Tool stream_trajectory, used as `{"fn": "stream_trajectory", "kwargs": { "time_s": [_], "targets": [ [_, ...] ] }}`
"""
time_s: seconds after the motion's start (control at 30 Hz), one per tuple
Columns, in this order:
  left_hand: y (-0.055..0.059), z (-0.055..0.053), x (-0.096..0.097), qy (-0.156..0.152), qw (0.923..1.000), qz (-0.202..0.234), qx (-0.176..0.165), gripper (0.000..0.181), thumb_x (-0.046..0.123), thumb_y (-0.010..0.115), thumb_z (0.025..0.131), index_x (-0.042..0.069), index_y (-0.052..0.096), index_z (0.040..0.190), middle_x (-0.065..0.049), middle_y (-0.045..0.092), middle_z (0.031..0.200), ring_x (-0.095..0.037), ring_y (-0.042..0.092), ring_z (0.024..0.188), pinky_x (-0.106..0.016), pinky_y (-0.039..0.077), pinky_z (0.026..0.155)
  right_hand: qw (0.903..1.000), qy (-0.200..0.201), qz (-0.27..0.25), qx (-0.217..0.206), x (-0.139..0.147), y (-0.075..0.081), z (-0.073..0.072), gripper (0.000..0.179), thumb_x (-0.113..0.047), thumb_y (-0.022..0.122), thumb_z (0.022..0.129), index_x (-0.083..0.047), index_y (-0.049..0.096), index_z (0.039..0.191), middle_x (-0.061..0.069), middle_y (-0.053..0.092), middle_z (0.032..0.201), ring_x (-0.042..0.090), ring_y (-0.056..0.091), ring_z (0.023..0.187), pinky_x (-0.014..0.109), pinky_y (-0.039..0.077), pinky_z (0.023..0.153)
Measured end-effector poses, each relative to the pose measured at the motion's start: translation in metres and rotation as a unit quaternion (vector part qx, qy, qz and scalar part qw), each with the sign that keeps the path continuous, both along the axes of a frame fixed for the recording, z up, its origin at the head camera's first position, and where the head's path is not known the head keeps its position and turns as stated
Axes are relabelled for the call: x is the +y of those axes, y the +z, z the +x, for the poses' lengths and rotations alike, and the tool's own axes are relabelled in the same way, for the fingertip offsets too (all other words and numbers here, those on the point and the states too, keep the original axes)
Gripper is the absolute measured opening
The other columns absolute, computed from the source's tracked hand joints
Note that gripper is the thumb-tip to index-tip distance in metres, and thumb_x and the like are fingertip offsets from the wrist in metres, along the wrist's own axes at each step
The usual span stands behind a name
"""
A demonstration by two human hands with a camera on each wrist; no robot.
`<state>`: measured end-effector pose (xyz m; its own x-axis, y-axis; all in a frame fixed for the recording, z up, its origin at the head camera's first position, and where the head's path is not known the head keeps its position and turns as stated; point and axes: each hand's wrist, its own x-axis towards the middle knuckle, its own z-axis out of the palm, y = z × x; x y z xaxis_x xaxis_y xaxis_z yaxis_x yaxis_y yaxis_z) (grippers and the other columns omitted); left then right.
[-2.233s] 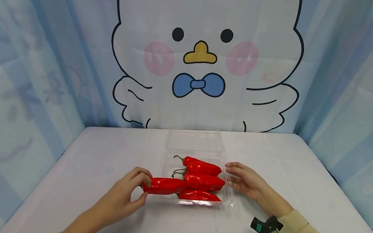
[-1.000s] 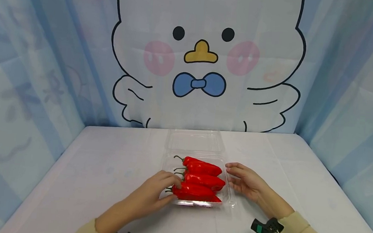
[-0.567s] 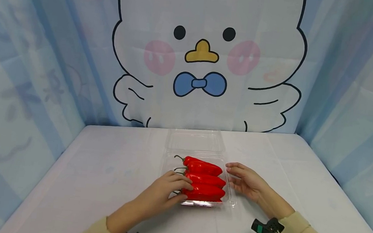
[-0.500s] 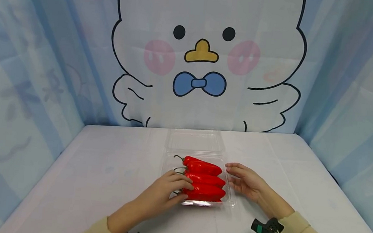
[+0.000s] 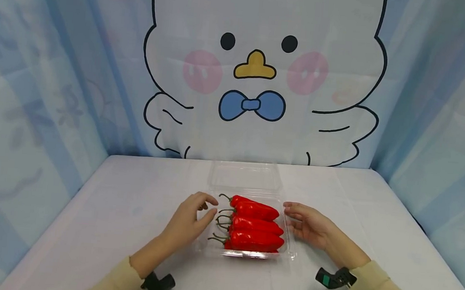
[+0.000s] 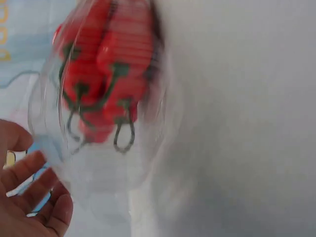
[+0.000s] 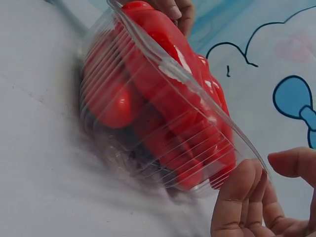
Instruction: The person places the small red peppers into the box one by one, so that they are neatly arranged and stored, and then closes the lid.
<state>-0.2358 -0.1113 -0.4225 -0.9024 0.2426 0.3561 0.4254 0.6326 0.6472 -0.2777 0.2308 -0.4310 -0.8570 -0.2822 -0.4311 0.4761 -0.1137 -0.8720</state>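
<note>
Several glossy red chili peppers with green stems lie stacked in a clear plastic clamshell box. The stems point left, and the ridged wall shows in the right wrist view. My left hand hovers by the left side of the box, thumb and fingers spread apart with nothing between them; the left wrist view is blurred. On the other side, my right hand rests its fingers against the box's right edge, thumb held apart. The lower peppers are partly hidden under the upper ones.
The box's clear lid lies folded back toward the rear. A white cloth-covered table spreads around it. Behind stands a printed curtain with a cartoon bird, and blue curtains flank both sides. A black wrist camera sits on the left wrist.
My left hand carried a pepper rightward into the box, laid it on the front of the pile and let go. It has since drawn back up and left. The right hand stayed put.
</note>
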Motion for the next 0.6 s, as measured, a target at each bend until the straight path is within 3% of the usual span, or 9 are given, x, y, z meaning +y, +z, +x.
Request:
{"fn": "stream_trajectory", "kwargs": {
  "time_s": [0.13,0.23,0.37,0.47,0.6],
  "targets": [
    [-0.004,-0.021,-0.01,0.055,0.9957,0.054,-0.052,0.019,0.01,0.065,0.099,0.005,0.064,0.118,-0.012,0.065,0.115,-0.023,0.061,0.095,-0.041,0.055,0.086,0.9999,0.007,-0.011,0.003,-0.001,0.002,-0.007,0.046,-0.024,0.054,0.107,-0.006,0.042,0.147,0.001,0.058,0.116,0.011,0.06,0.093,0.018,0.057,0.08],
    [-0.007,-0.037,-0.015,0.078,0.9828,0.111,-0.125,0.026,0.009,0.059,0.101,0.001,0.059,0.125,-0.018,0.062,0.122,-0.024,0.062,0.097,-0.036,0.054,0.082,0.9998,0.004,-0.019,-0.002,-0.002,0.002,-0.014,0.048,-0.023,0.056,0.107,-0.004,0.041,0.149,0.002,0.058,0.116,0.01,0.06,0.093,0.018,0.057,0.081],
    [-0.012,-0.054,-0.018,0.077,0.9503,0.2,-0.226,0.036,0.01,0.055,0.103,-0.002,0.053,0.136,-0.021,0.062,0.128,-0.023,0.064,0.096,-0.031,0.055,0.082,0.9998,0.004,-0.019,-0.007,-0.003,0.003,-0.022,0.056,-0.024,0.056,0.107,-0.004,0.036,0.156,0.004,0.057,0.12,0.01,0.058,0.094,0.016,0.057,0.083],
    [-0.015,-0.064,-0.021,0.04,0.9202,0.254,-0.295,0.044,0.013,0.055,0.105,-0.006,0.048,0.144,-0.023,0.061,0.133,-0.018,0.062,0.094,-0.026,0.054,0.084,0.9999,0.002,-0.013,-0.012,-0.005,0.003,-0.028,0.06,-0.023,0.056,0.107,-0.007,0.034,0.159,0.006,0.055,0.125,0.011,0.057,0.094,0.016,0.056,0.082],
    [-0.019,-0.074,-0.025,-0.008,0.8765,0.328,-0.352,0.05,0.014,0.054,0.107,-0.006,0.043,0.151,-0.022,0.058,0.144,-0.013,0.058,0.091,-0.021,0.05,0.081,0.9998,-0.001,-0.014,-0.014,-0.007,0.003,-0.035,0.061,-0.02,0.056,0.106,-0.01,0.031,0.162,0.01,0.051,0.137,0.012,0.057,0.093,0.016,0.056,0.082]
  ]
}}
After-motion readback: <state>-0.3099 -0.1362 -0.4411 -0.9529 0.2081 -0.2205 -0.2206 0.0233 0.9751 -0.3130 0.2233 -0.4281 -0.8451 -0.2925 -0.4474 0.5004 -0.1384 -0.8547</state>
